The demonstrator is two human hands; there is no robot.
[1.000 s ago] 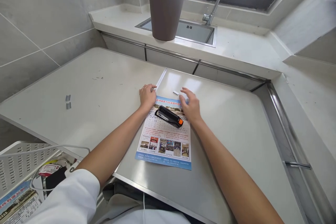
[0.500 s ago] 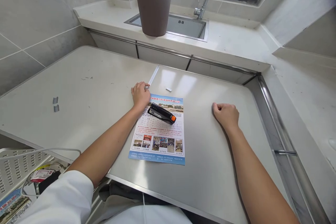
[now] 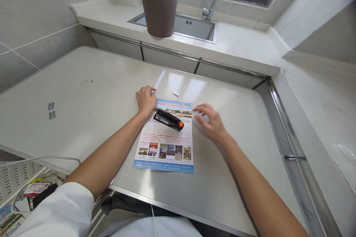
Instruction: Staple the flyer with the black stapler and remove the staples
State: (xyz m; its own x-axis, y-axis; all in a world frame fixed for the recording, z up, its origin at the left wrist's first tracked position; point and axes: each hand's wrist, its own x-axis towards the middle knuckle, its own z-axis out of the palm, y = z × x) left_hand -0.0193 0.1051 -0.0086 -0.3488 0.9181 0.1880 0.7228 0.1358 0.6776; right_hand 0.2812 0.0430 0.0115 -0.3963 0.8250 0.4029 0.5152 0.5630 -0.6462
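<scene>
A printed flyer (image 3: 164, 139) with blue borders lies flat on the table. On its upper half rests a black stapler (image 3: 169, 119) with an orange end, touched by neither hand. My left hand (image 3: 146, 99) rests at the flyer's top left corner, its fingers loosely curled and no object showing in them. My right hand (image 3: 210, 120) is just off the flyer's upper right edge, its fingers apart and slightly blurred, holding nothing. Beyond the flyer lies a small strip of staples (image 3: 176, 94).
Two grey staple pieces (image 3: 51, 110) and tiny scraps (image 3: 87, 81) lie on the left of the table (image 3: 111, 70). Behind it, a tall brown cylinder (image 3: 160, 3) stands before the sink (image 3: 198, 27). A perforated rack (image 3: 16, 177) with a cable is at lower left.
My right hand has moved left toward the flyer, and its curled fingers have spread. My left hand, the stapler and the flyer stay in place; the whole view has shifted slightly.
</scene>
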